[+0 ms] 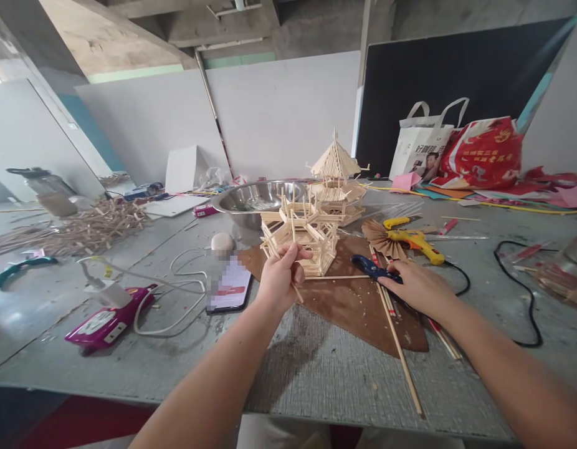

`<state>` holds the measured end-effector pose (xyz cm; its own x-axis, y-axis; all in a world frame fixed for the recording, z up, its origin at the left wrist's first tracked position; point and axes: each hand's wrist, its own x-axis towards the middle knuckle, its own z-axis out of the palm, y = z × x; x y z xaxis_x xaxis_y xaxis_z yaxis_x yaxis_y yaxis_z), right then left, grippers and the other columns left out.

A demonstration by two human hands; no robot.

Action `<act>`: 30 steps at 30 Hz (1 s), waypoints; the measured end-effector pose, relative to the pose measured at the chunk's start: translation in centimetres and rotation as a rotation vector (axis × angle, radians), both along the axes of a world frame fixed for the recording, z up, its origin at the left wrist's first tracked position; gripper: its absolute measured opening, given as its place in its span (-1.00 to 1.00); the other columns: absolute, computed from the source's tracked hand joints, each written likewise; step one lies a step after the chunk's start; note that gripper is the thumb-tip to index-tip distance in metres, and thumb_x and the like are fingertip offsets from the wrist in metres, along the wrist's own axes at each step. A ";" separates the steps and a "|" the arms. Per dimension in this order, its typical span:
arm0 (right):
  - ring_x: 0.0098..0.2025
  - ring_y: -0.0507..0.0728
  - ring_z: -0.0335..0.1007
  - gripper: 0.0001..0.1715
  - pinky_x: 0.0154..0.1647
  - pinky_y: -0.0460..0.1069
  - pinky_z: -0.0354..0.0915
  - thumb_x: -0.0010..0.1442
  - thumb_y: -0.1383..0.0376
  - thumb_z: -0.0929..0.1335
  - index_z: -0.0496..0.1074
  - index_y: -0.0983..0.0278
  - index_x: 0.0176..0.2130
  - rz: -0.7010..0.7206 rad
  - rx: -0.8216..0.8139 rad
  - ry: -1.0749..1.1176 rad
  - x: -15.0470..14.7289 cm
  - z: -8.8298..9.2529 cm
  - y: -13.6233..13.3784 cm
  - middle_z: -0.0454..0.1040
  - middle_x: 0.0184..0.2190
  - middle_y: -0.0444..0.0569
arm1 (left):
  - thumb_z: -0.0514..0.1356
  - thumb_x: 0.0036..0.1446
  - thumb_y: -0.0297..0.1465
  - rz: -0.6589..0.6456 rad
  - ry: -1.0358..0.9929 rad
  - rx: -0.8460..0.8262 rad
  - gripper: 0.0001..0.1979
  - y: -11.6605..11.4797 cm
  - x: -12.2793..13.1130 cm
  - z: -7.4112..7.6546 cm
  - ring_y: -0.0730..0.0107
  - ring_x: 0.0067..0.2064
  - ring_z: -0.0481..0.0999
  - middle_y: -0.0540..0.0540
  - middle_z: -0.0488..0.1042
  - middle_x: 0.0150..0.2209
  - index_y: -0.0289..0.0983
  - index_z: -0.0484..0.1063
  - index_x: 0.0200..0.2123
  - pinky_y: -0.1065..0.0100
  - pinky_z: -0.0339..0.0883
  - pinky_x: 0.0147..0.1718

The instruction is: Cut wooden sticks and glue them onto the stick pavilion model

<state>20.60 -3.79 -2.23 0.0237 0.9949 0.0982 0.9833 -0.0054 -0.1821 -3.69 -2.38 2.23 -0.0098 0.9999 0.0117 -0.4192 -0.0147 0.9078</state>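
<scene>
My left hand (283, 274) is closed in a pinch around a thin wooden stick (293, 227), which pokes out above and below the fingers. Just behind it stands a small pavilion-like frame of wooden sticks (323, 249), with upright sticks at its top. My right hand (417, 284) is closed on dark blue pliers (371, 268) lying over the brown mat (344, 305). Under and beside that hand are loose sticks (400, 349), some near red-marked strips. A second stick model with a pointed roof (335, 162) rises behind the frame.
Right of the mat lies a yellow glue gun (417, 244) with a black cord. A steel bowl (242, 199) stands behind. On the left are a phone (230, 287), white cables, a purple power strip (106, 318) and a stick pile (96, 224). Bags (485, 153) stand back right.
</scene>
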 end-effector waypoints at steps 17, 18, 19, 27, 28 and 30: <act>-0.32 0.20 0.35 -0.61 -0.50 -0.03 0.09 0.04 -0.01 0.16 0.31 0.20 -0.32 0.011 0.022 -0.020 0.2 -0.1 -0.1 0.43 -0.32 0.01 | 0.16 -0.08 -0.23 0.128 0.060 -0.031 -0.74 0.0 0.4 -1.0 0.71 -0.80 0.04 0.08 0.29 -0.72 -0.33 0.27 -0.53 0.55 -0.18 -0.83; -0.32 0.20 0.35 -0.61 -0.50 -0.04 0.09 0.04 -0.01 0.16 0.31 0.20 -0.33 0.017 0.025 -0.017 0.2 -0.1 -0.2 0.43 -0.31 0.00 | 0.16 -0.08 -0.22 0.130 0.049 -0.037 -0.74 0.0 0.4 -1.0 0.70 -0.80 0.05 0.08 0.29 -0.72 -0.33 0.27 -0.53 0.55 -0.17 -0.83; -0.32 0.20 0.35 -0.61 -0.50 -0.04 0.09 0.04 -0.01 0.16 0.31 0.20 -0.33 0.022 0.028 -0.014 0.2 -0.1 -0.2 0.43 -0.30 0.01 | 0.16 -0.08 -0.22 0.130 0.039 -0.044 -0.73 0.0 0.4 -1.0 0.70 -0.79 0.05 0.08 0.28 -0.72 -0.33 0.28 -0.53 0.55 -0.16 -0.83; -0.32 0.19 0.35 -0.60 -0.49 -0.04 0.10 0.04 -0.02 0.17 0.31 0.20 -0.31 0.029 0.043 -0.017 0.3 -0.3 0.0 0.44 -0.32 0.00 | 0.17 -0.11 -0.21 0.098 0.034 -0.075 -0.72 0.1 0.4 -1.2 0.70 -0.79 0.05 0.08 0.28 -0.72 -0.33 0.28 -0.52 0.56 -0.17 -0.82; -0.31 0.18 0.35 -0.60 -0.49 -0.04 0.10 0.03 -0.02 0.17 0.31 0.20 -0.31 0.032 0.047 -0.017 0.4 -0.4 0.0 0.44 -0.32 0.00 | 0.17 -0.11 -0.21 0.092 0.031 -0.080 -0.72 0.1 0.4 -1.3 0.70 -0.79 0.05 0.08 0.27 -0.72 -0.34 0.29 -0.52 0.56 -0.16 -0.82; -0.31 0.18 0.35 -0.61 -0.48 -0.05 0.10 0.03 -0.01 0.17 0.32 0.21 -0.32 0.039 0.055 -0.017 0.4 -0.4 0.0 0.43 -0.33 0.00 | 0.18 -0.12 -0.20 0.083 0.022 -0.086 -0.71 0.2 0.4 -1.3 0.70 -0.79 0.05 0.08 0.28 -0.72 -0.34 0.29 -0.51 0.56 -0.16 -0.82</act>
<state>20.97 -3.76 -2.62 -0.0175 0.9881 0.1525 0.9855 0.0428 -0.1641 -3.32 -2.13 0.89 -0.0930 0.9930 -0.0732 -0.3993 0.0302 0.9163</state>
